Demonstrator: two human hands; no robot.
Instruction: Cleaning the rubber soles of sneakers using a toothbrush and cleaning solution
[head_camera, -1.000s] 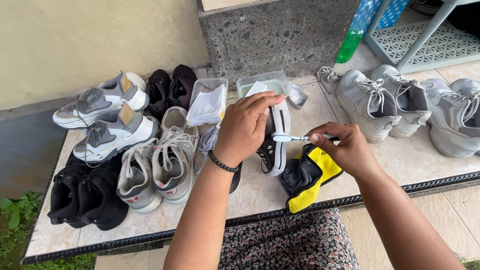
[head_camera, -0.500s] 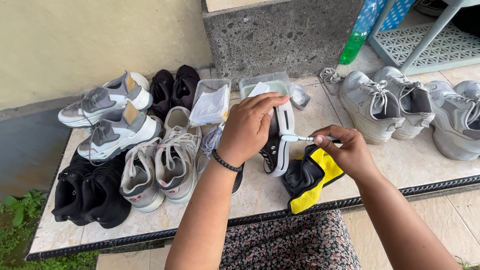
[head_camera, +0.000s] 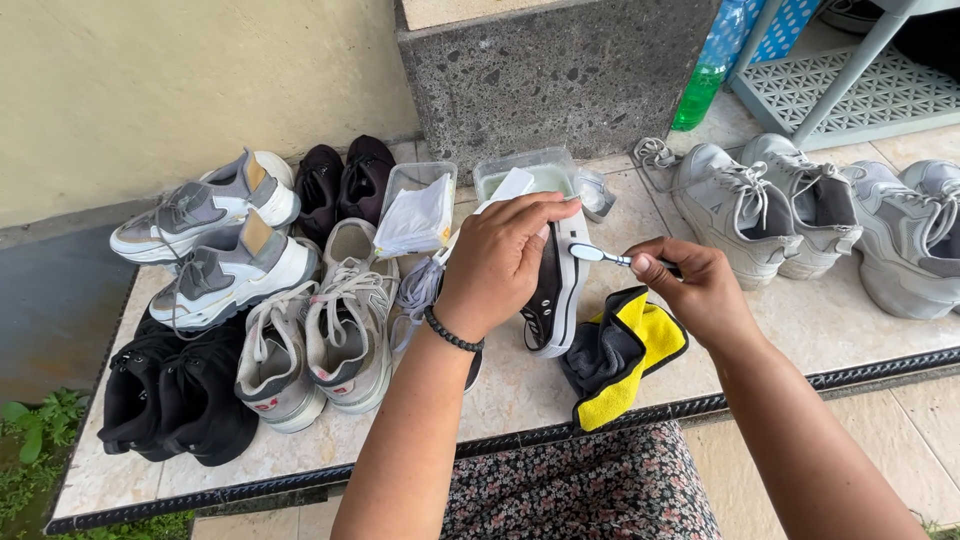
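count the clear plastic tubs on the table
2: one tub holds a white bag, behind the beige sneakers; the other tub holds greenish liquid, behind the left hand. More may be hidden.

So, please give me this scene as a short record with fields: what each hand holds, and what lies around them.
left hand: grips a black shoe with a white sole, held on its side
right hand: holds a toothbrush, its head at the white sole
under the hands: yellow and grey cloth on the tiled ledge
behind: clear tub of greenish liquid; second clear tub with a white bag
left side: grey, white and black shoes
right side: grey sneakers
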